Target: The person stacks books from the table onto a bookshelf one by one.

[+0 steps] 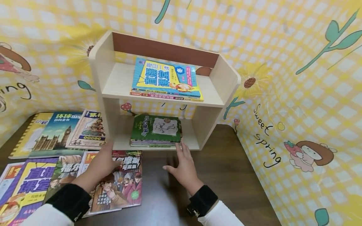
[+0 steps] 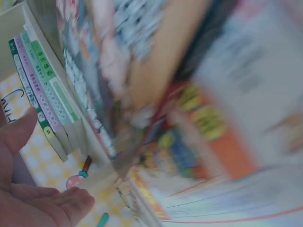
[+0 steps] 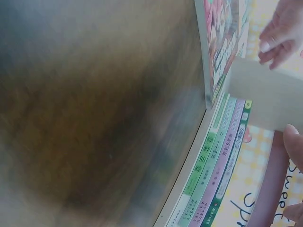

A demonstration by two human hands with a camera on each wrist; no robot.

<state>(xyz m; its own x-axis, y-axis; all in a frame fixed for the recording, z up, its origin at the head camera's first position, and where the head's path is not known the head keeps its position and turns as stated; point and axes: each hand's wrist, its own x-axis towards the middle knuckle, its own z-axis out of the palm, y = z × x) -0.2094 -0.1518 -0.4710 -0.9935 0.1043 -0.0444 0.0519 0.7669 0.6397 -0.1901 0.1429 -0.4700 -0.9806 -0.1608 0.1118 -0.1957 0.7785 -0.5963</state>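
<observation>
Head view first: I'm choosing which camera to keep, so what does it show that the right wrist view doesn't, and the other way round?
Only the head view shows the upper-shelf books, the lower stack's green top cover and the black wristbands.

Only the right wrist view shows the lower stack's spines with lettering clear enough to make out.

Both show the shelf unit, parts of the left hand and right hand, the dark tabletop and the yellow checked backdrop.
</observation>
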